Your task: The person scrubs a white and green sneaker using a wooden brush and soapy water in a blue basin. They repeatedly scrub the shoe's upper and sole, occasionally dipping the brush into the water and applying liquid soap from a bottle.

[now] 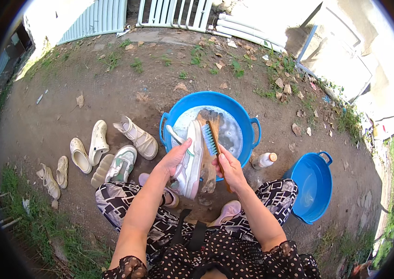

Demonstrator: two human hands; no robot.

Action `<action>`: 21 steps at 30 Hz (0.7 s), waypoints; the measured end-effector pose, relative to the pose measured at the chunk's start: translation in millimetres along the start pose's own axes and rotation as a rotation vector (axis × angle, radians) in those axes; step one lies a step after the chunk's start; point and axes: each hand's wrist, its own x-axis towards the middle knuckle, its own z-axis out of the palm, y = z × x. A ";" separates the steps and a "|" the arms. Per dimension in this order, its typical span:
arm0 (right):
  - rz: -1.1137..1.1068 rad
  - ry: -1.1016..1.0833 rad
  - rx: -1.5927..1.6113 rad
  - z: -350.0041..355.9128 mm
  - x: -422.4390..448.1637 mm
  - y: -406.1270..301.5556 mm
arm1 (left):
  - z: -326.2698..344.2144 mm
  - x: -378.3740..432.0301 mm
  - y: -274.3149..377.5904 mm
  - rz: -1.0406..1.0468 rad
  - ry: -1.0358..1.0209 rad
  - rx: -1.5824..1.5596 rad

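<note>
My left hand (pixel 176 156) grips a white sneaker (pixel 192 164) with green trim, turned on its side so that its sole edge faces right. In my right hand (pixel 230 167) is a wooden-handled scrub brush (pixel 213 139), its pale blue bristles pointing left towards the sole. The bristles look close to the sneaker; whether they touch it I cannot tell. Beneath both lies a worn wooden board (pixel 208 176), which slants out over the near rim of a blue two-handled tub (pixel 211 96). Foamy water (pixel 233 127) stands in that tub.
Left of the tub stand a matching sneaker (pixel 123 163), a beige strappy sandal (pixel 137 137), cream clogs (pixel 97 141) and smaller shoes (pixel 62 171). To the right are a bottle with an orange cap (pixel 265 160) and a second blue tub (pixel 310 186). White radiators (pixel 174 14) lean at the back.
</note>
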 end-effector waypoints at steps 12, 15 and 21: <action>-0.497 0.114 -1.467 12.8 50.0 -58.1 | -5.9 18.1 -15.7 0.103 0.089 0.176; -0.424 0.049 -1.471 13.9 16.8 -48.1 | -8.7 18.6 -14.0 0.094 0.046 0.053; -0.436 0.108 -1.472 15.0 18.1 -38.3 | -13.6 30.6 -20.2 0.046 0.055 -0.023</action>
